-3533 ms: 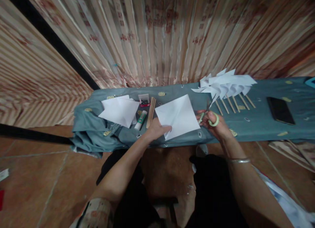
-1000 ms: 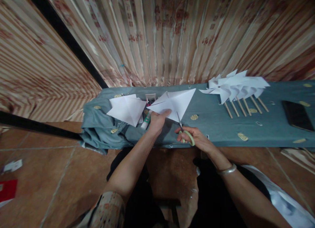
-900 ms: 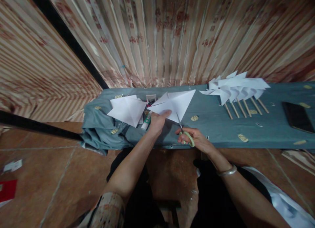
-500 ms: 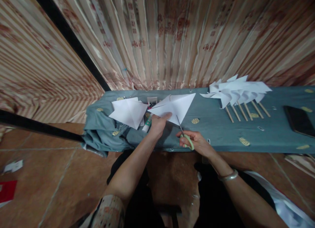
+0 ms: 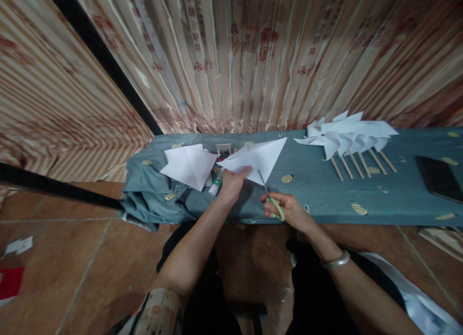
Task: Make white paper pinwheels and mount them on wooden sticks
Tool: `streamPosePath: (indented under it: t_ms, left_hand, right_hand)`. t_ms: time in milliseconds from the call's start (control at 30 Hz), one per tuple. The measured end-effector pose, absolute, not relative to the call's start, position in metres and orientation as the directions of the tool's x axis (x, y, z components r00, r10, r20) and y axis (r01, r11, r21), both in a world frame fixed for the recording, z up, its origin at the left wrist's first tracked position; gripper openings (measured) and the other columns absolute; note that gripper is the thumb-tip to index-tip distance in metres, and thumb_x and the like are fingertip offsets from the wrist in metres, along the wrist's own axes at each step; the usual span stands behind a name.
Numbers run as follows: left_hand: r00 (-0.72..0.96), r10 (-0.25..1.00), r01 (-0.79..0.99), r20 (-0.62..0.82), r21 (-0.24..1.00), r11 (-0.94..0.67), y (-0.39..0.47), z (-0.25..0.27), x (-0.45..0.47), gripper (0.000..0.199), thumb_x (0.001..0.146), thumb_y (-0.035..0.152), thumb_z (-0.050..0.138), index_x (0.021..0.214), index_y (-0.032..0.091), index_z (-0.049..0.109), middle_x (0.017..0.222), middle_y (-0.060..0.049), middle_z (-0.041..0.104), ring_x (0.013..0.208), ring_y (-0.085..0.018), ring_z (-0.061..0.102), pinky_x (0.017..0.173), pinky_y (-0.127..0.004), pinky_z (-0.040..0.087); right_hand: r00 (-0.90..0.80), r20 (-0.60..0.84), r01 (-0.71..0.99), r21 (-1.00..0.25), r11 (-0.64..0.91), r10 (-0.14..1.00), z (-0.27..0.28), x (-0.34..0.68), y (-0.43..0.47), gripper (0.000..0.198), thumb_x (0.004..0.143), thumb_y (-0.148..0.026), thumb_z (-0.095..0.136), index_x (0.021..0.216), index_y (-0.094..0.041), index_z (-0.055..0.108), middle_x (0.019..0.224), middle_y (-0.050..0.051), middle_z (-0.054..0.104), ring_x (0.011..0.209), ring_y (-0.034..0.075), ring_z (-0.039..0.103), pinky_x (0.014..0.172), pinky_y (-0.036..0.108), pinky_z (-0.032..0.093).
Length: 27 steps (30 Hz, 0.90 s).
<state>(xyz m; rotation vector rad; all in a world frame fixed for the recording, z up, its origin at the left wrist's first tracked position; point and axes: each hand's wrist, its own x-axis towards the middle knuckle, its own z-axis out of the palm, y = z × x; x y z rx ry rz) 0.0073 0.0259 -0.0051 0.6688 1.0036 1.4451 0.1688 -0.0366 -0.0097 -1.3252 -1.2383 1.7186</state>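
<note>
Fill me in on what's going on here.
A person's left hand holds a sheet of white paper, while the right hand grips green-handled scissors, the blades at the sheet's near corner. More white sheets lie to the left, beside a glue stick. To the right, paper pinwheels on wooden sticks lie overlapping in a row, with a black phone beyond them.

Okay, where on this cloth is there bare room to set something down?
The widest bare patch of cloth lies between the right hand, the pinwheels and the phone. A smaller one sits between the held sheet and the pinwheels. It's crowded to the left: paper pile, glue stick, small box and left hand sit close together.
</note>
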Motion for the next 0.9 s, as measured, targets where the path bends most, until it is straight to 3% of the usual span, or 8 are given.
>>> streamPosePath:
  t_ms: [300,533,733,900]
  left_hand:
    - [-0.113,0.98,-0.483,-0.161,0.871,0.087,0.0246,-0.0098,0.0109,0.028,0.049,0.024,0.082,0.071,0.013,0.068,0.079,-0.005,0.072,0.073,-0.018,0.064,0.079,-0.034,0.05]
    - [-0.115,0.977,-0.487,-0.178,0.868,0.101,0.0231,-0.0047,0.0095,0.04,0.049,0.026,0.084,0.084,0.014,0.07,0.083,-0.006,0.073,0.078,-0.02,0.066,0.079,-0.034,0.051]
    - [-0.099,0.98,-0.469,-0.172,0.877,0.106,0.0214,-0.0065,0.0113,0.028,0.05,0.025,0.083,0.068,0.013,0.066,0.075,-0.005,0.071,0.079,-0.02,0.065,0.08,-0.033,0.05]
    - [-0.081,0.983,-0.467,-0.166,0.877,0.109,0.0189,-0.0067,0.0132,0.031,0.05,0.023,0.082,0.076,0.013,0.069,0.079,-0.004,0.072,0.071,-0.017,0.063,0.077,-0.032,0.05]
  right_hand:
    - [-0.303,-0.322,0.091,-0.947,-0.309,0.897,-0.0137,0.171,-0.0358,0.054,0.057,-0.063,0.082,0.085,-0.018,0.071,0.061,-0.001,0.064,0.056,0.011,0.057,0.054,0.024,0.047]
    - [-0.289,-0.319,0.072,-0.947,-0.312,0.902,-0.0156,0.17,-0.0353,0.056,0.055,-0.062,0.083,0.085,-0.016,0.071,0.059,-0.002,0.062,0.054,0.011,0.056,0.054,0.025,0.047]
    - [-0.277,-0.335,0.067,-0.942,-0.33,0.901,-0.0111,0.1705,-0.0355,0.056,0.054,-0.062,0.083,0.085,-0.017,0.071,0.06,-0.001,0.064,0.054,0.01,0.058,0.052,0.024,0.048]
    - [-0.274,-0.324,0.072,-0.946,-0.317,0.906,-0.0108,0.1718,-0.0349,0.052,0.055,-0.06,0.084,0.083,-0.018,0.07,0.059,-0.001,0.065,0.052,0.011,0.057,0.05,0.024,0.047]
